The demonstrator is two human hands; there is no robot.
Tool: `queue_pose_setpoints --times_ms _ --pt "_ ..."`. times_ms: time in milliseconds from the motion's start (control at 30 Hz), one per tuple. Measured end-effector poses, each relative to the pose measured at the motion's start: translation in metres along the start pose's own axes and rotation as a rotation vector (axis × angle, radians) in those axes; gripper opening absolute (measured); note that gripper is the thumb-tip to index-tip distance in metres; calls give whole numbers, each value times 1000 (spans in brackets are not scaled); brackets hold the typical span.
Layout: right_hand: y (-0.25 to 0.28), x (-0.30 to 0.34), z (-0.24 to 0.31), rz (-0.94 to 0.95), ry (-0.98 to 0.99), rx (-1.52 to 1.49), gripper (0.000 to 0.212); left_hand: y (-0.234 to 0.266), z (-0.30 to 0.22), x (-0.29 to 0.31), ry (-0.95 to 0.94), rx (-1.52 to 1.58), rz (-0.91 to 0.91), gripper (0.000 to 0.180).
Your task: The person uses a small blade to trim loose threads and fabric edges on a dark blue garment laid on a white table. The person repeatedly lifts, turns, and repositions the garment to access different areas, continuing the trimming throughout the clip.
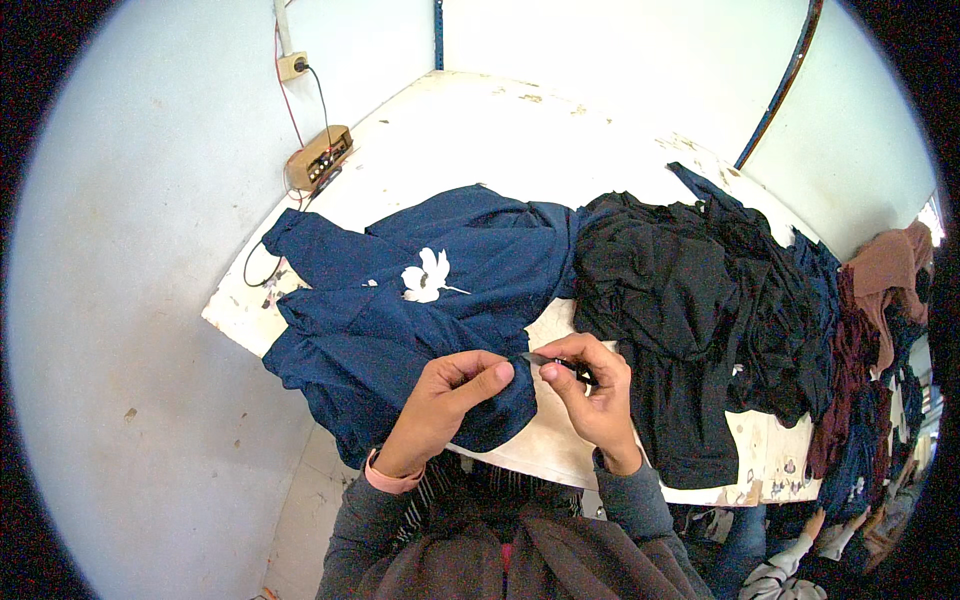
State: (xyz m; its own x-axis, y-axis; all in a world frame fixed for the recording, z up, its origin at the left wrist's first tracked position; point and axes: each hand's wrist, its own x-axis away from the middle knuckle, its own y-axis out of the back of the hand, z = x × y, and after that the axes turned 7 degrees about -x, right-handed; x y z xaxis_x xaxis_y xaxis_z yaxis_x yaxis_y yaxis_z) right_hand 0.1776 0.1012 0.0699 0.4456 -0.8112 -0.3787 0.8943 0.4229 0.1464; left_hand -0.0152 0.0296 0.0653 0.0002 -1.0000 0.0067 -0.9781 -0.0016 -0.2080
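A navy garment [470, 240] with a white flower print [426, 275] lies spread on the white table [480, 110]. Above its near right edge, my left hand [450, 395] is closed, thumb against forefinger. A small dark bit shows at those fingertips; whether it is cloth or thread I cannot make out. My right hand [597, 390] pinches a small cutter with a black handle and a grey pointed blade [535, 357]. The blade points left, close to the left fingertips.
A heap of black garments [660, 290] covers the table's right side. Maroon cloth [845, 370] and brown cloth [895, 262] hang beyond it. At the back left sits a brown box [320, 158] with wires, below a wall socket [292, 66]. Other people's arms [800, 545] show at lower right.
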Motion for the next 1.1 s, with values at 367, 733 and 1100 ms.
queue_pose_setpoints --times_ms 367,733,1100 --pt "-3 1 -4 -33 86 124 18 -7 -2 2 -60 -236 -122 20" --pt "-7 -1 12 -185 471 464 26 -19 -9 9 -359 -731 -374 15" --pt "-29 -14 -11 346 -261 -423 36 84 -109 -10 -548 -739 -837 16"
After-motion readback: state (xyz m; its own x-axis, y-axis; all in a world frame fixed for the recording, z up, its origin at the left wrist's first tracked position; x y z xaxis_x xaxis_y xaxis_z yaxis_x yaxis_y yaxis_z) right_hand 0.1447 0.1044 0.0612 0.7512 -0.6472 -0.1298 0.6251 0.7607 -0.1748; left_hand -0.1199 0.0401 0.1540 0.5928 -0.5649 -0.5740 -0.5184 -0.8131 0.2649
